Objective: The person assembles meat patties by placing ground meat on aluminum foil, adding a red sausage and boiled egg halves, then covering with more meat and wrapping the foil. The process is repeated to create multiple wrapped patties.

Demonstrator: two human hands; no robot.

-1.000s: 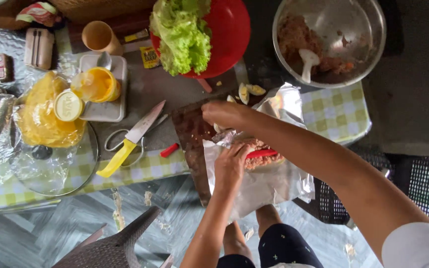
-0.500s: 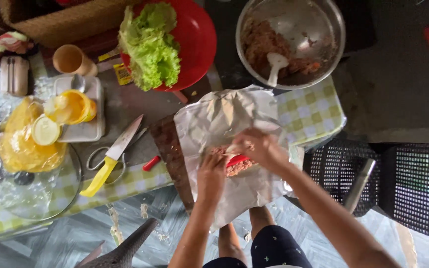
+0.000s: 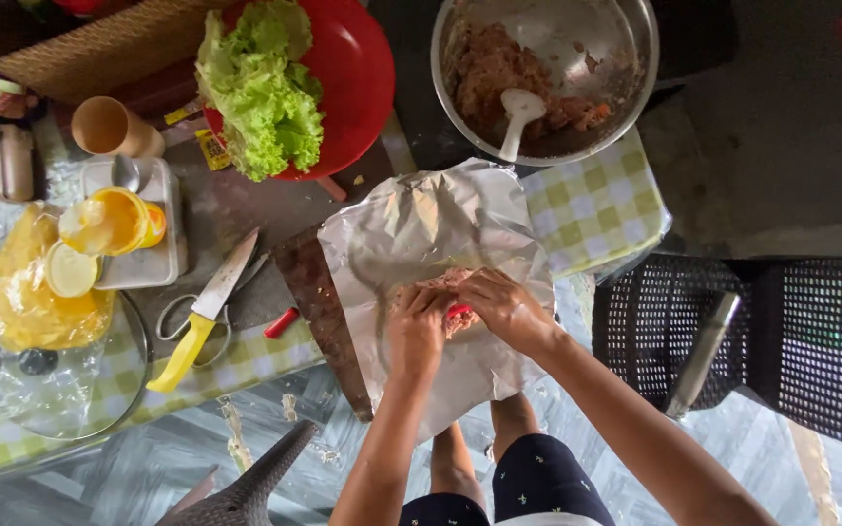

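Note:
A sheet of foil (image 3: 421, 234) lies spread over a dark wooden cutting board (image 3: 316, 302). On the foil sits a lump of minced meat (image 3: 448, 282) with a small red piece (image 3: 458, 311) in it. My left hand (image 3: 415, 331) presses on the meat's left side, fingers bent over it. My right hand (image 3: 501, 307) covers the meat's right side, fingertips on the red piece. Both hands touch the meat and hide most of it.
A steel bowl (image 3: 635, 58) of minced meat with a white spoon (image 3: 518, 112) stands behind the foil. A red plate (image 3: 358, 68) holds lettuce (image 3: 260, 93). A yellow-handled knife (image 3: 202, 312) and scissors (image 3: 182, 317) lie to the left, near a small red chilli (image 3: 282, 322). A black mesh chair (image 3: 752, 331) is at right.
The foil sheet, held up and draped a second ago, now lies flat. Both hands have come down together onto the meat at its middle. The view has shifted.

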